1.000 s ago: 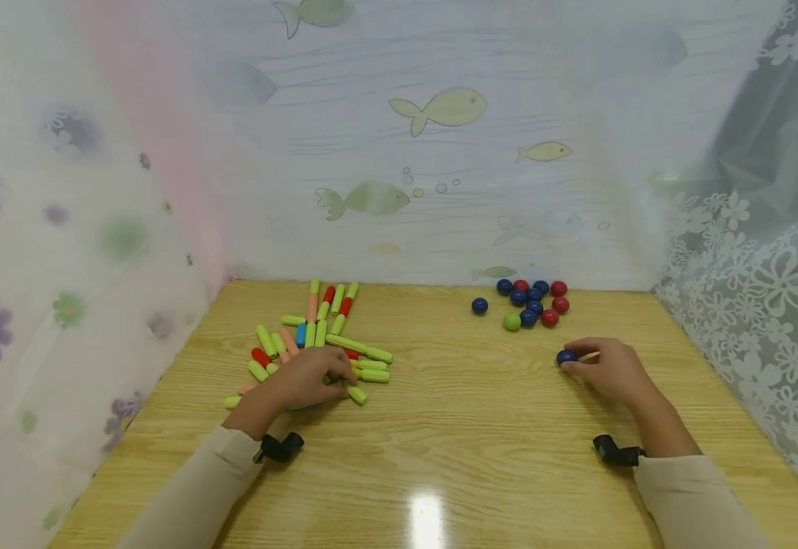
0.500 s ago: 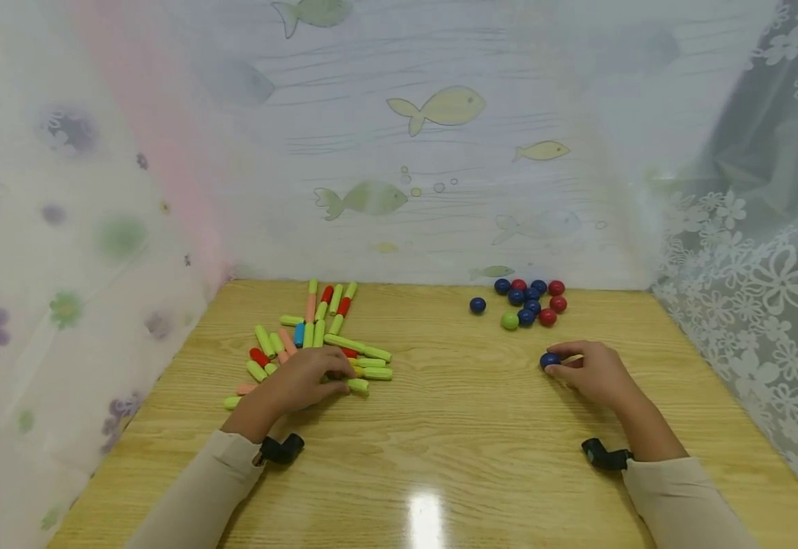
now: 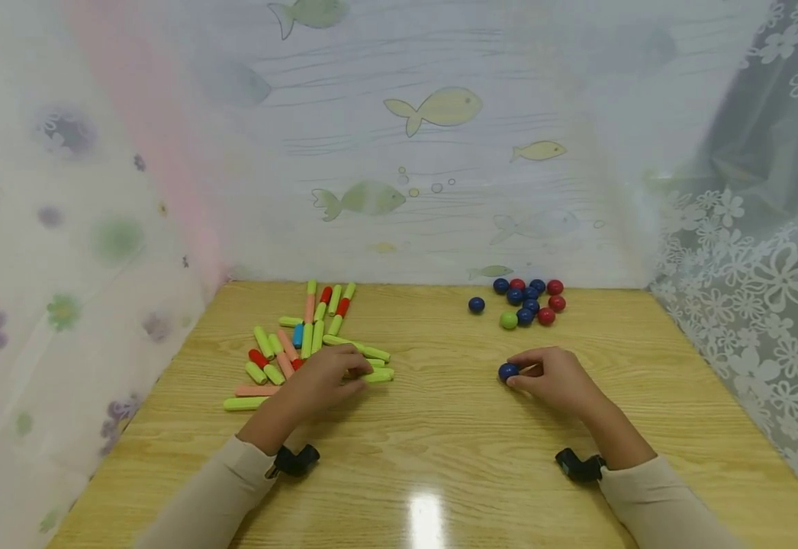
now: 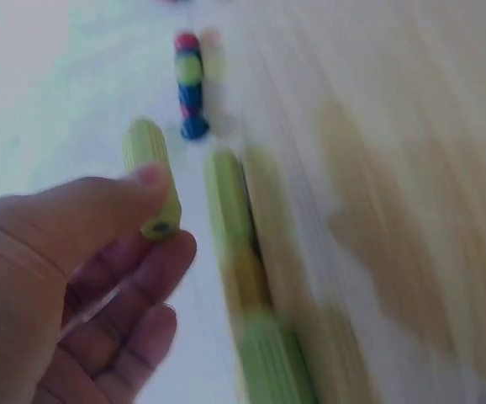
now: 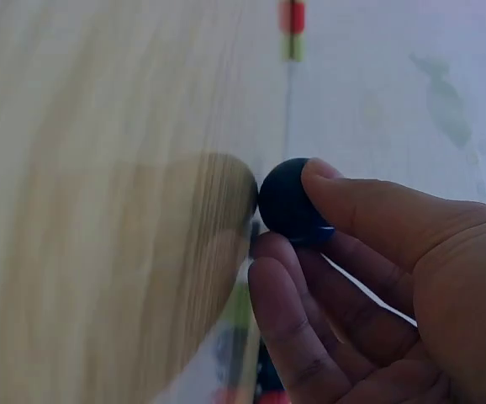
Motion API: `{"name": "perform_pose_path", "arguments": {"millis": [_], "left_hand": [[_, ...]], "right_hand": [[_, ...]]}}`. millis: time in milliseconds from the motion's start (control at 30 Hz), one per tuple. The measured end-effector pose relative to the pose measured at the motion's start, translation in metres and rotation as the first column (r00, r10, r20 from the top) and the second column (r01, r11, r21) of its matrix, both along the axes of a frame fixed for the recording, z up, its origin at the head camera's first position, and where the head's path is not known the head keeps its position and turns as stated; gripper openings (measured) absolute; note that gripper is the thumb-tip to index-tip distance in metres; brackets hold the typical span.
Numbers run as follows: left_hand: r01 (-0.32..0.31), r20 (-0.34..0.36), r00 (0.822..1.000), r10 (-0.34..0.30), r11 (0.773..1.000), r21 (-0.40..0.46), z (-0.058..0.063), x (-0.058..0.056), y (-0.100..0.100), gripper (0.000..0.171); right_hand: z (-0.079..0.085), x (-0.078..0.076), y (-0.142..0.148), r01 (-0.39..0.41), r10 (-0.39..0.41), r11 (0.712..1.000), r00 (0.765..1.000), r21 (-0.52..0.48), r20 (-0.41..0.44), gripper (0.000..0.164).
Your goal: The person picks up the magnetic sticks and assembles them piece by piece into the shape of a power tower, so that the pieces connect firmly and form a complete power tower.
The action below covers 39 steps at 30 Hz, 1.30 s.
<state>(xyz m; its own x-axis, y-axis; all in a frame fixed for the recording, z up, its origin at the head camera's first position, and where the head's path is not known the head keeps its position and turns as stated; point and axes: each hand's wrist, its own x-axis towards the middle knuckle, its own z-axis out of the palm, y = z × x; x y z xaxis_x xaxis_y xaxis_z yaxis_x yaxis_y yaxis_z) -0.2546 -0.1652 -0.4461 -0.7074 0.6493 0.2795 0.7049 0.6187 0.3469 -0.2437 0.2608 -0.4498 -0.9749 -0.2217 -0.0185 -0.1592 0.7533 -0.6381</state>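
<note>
My left hand (image 3: 326, 381) is over the right side of a spread of short ridged sticks, mostly yellow-green. In the left wrist view its thumb and fingers pinch one yellow-green stick (image 4: 146, 139), which has a dark hole in its end; in the head view the hand hides this stick. My right hand (image 3: 560, 385) pinches a shiny dark blue ball (image 3: 508, 372) between thumb and fingers, low over the middle right of the table. The ball (image 5: 292, 202) shows large in the right wrist view, its shadow beside it.
Red, salmon and blue sticks lie among the yellow-green sticks (image 3: 308, 340) on the wooden table (image 3: 426, 442). Several blue and red balls (image 3: 514, 296) and one green ball (image 3: 509, 320) cluster at the back right. A lone blue ball (image 3: 476, 305) lies left of them. Patterned curtains (image 3: 371, 137) border the table.
My right hand has carried the blue ball left, toward the table's middle. My left hand has taken up the yellow-green stick from the pile's near edge and shifted slightly right.
</note>
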Motion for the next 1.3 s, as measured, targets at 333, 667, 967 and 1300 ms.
{"name": "perform_pose_path", "arguments": {"millis": [333,667,967,1300], "left_hand": [[-0.062,0.127,0.99,0.062,0.998,-0.01,0.002,0.011,0.049,0.014],[-0.06,0.19,0.98,0.059,0.998,-0.003,0.001,0.013,0.072,0.014],[-0.071,0.207,0.976,0.07,0.997,0.0,0.0,0.013,0.078,0.016],[-0.069,0.212,0.975,0.067,0.998,0.003,-0.002,0.011,0.079,0.016]], "right_hand": [[-0.001,0.005,-0.046,-0.088,0.092,0.992,0.995,-0.089,0.042,0.035],[-0.001,0.007,-0.072,-0.122,0.135,0.981,0.988,-0.152,0.078,0.033],[-0.003,0.01,-0.08,-0.166,0.185,0.965,0.98,-0.205,0.079,0.036],[-0.004,0.01,-0.084,-0.173,0.198,0.955,0.977,-0.24,0.081,0.033]]}}
